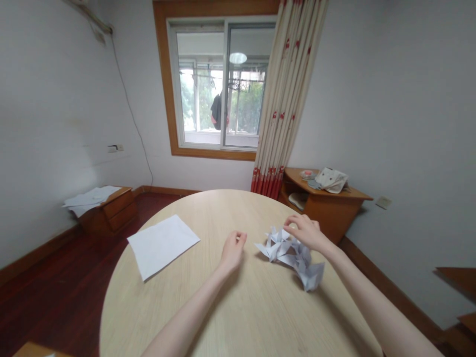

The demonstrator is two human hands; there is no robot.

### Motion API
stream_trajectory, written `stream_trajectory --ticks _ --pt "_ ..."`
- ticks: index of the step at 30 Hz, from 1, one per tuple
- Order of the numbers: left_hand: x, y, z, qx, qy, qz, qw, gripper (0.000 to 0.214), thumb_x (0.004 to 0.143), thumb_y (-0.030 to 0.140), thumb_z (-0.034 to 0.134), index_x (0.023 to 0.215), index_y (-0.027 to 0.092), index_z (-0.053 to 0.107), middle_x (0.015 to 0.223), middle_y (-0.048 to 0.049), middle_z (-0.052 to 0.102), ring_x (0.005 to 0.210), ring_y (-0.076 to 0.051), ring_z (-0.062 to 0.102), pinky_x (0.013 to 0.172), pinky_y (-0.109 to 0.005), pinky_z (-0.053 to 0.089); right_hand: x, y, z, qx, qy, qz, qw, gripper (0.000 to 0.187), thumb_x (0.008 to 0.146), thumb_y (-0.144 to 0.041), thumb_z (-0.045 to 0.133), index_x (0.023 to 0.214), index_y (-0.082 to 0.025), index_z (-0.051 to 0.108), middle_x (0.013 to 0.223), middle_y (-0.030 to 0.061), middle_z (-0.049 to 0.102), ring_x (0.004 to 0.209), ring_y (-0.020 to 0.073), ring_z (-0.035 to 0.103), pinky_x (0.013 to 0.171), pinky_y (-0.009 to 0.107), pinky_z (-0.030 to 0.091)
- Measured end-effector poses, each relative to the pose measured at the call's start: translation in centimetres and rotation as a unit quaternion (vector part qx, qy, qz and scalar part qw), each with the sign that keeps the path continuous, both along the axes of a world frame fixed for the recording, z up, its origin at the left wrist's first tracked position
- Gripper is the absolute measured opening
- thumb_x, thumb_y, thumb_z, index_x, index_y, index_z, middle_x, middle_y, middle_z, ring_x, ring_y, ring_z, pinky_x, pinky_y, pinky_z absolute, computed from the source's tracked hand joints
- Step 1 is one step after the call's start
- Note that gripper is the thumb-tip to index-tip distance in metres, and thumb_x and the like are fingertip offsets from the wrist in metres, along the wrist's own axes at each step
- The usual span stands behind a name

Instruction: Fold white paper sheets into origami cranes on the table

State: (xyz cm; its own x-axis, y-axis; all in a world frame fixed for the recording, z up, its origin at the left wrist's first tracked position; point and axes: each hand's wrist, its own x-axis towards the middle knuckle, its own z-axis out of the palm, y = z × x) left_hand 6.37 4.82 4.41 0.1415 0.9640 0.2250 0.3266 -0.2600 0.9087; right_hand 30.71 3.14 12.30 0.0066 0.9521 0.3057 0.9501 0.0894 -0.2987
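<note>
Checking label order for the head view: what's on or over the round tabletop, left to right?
White paper → left hand → cluster of origami figures. Right hand left out: it overlaps the cluster.

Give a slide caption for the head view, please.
Right hand at folded papers, left hand apart, white paper on round table.

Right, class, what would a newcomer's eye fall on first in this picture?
Probably the folded white paper shapes, bunched on the right of the round table by the right hand. Next comes the white paper sheet on the table's left, then the red-patterned curtain at the right side of the window.
</note>
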Motion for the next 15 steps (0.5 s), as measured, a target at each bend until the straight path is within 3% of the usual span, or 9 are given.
stream_trajectory --ticks 5,8,11,15 --pt "-3.5 -0.4 2.4 0.066 -0.012 0.033 0.997 0.029 0.091 0.042 0.041 0.089 0.018 0.058 0.099 -0.0085 0.066 0.092 -0.021 0.061 0.080 -0.031 0.046 -4.2 -0.5 1.4 0.066 0.091 0.102 0.988 0.019 0.085 -0.036 0.049 0.081 -0.024 0.064 0.103 0.0060 0.067 0.105 0.0269 0.056 0.093 0.044 0.038" --pt "-6.5 -0.7 2.8 0.098 -0.002 0.071 0.993 0.024 0.089 0.038 0.043 0.093 0.019 0.057 0.102 -0.0083 0.065 0.093 -0.022 0.061 0.079 -0.033 0.048 -7.5 0.1 0.9 0.095 0.147 0.153 0.973 0.015 0.086 -0.032 0.050 0.084 -0.023 0.061 0.102 0.0056 0.066 0.105 0.0234 0.056 0.095 0.040 0.039" --pt "-10.0 -1.0 2.1 0.117 0.027 0.123 0.985 0.024 0.087 0.036 0.044 0.099 0.019 0.055 0.102 -0.0083 0.063 0.092 -0.023 0.061 0.079 -0.036 0.049 -11.4 1.3 -1.2 0.105 0.199 0.183 0.957 0.015 0.086 -0.026 0.049 0.096 -0.022 0.060 0.110 0.0060 0.063 0.108 0.0211 0.055 0.092 0.036 0.043" --pt "-14.9 -1.3 0.4 0.131 0.097 0.177 0.971 0.023 0.085 0.034 0.043 0.100 0.020 0.054 0.105 -0.0090 0.061 0.096 -0.026 0.059 0.081 -0.041 0.049 -17.0 2.9 -5.6 0.093 0.248 0.195 0.945 0.023 0.082 -0.015 0.047 0.100 -0.021 0.059 0.107 0.0076 0.062 0.103 0.0208 0.058 0.087 0.037 0.048"
